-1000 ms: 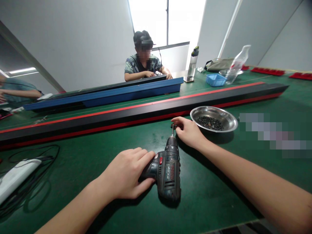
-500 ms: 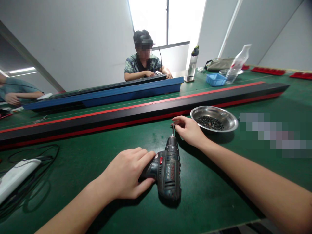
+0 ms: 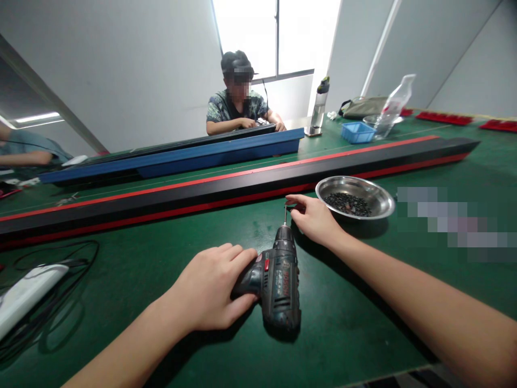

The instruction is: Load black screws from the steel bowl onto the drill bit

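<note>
A dark cordless drill (image 3: 281, 291) lies on its side, its chuck facing away from me. My left hand (image 3: 216, 285) is wrapped around the drill's handle from the left. A slim metal driver bit (image 3: 285, 216) sticks out of the chuck. At the bit's far end is my right hand (image 3: 313, 218), index finger and thumb bent around the tip. What sits between those fingertips is too small to make out. Just beyond my right hand stands a shallow metal bowl (image 3: 382, 203), holding many small dark pieces (image 3: 347, 203) that look like screws.
A long black bar with red edges (image 3: 210, 187) crosses the green table (image 3: 343, 328). Behind it lie a long blue tray (image 3: 226, 159), a small blue basket (image 3: 357, 132) and bottles. A white power strip (image 3: 32, 291) with cables is at left. A co-worker (image 3: 238, 102) sits opposite; another person's arm (image 3: 28, 157) shows far left.
My right fingers have shifted slightly at the bit's tip, and the bit has tilted a touch leftward. My left hand keeps its grip. The far-left person's arm has moved.
</note>
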{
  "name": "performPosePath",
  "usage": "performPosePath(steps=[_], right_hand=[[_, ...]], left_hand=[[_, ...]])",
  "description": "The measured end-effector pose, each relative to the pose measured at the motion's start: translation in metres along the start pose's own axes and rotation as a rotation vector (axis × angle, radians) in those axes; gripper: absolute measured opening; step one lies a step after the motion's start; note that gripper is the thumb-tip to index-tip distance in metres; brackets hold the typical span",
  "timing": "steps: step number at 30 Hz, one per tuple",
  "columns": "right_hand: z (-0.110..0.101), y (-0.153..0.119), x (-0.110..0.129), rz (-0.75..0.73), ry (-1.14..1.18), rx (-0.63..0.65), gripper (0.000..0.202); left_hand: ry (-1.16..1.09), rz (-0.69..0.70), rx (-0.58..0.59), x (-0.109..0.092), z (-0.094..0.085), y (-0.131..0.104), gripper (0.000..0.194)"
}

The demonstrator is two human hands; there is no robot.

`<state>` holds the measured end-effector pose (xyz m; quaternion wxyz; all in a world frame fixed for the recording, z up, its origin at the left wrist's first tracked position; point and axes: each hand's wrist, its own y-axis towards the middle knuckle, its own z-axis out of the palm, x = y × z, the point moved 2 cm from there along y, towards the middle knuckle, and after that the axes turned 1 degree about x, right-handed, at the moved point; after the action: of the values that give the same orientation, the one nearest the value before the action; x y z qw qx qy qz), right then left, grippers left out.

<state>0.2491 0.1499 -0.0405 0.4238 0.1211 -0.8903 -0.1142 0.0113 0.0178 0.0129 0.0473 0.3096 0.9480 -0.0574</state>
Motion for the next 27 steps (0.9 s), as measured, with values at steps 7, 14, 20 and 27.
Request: performPosePath(steps=[7, 14, 20, 27], right_hand=[[0.003, -0.004, -0.001, -0.054, -0.063, 0.007, 0.042], [0.004, -0.008, 0.002, -0.086, -0.093, -0.007, 0.038], [0.005, -0.008, 0.003, -0.092, -0.098, 0.0, 0.038], [0.005, -0.008, 0.003, -0.106, -0.106, 0.0, 0.036]], left_hand=[[0.081, -0.158, -0.112, 0.003, 0.008, 0.001, 0.043], [0.133, -0.151, -0.138, 0.008, 0.009, 0.003, 0.042], [0.169, -0.153, -0.161, 0.007, 0.01, 0.003, 0.04], [0.181, -0.144, -0.166, 0.008, 0.01, 0.003, 0.038]])
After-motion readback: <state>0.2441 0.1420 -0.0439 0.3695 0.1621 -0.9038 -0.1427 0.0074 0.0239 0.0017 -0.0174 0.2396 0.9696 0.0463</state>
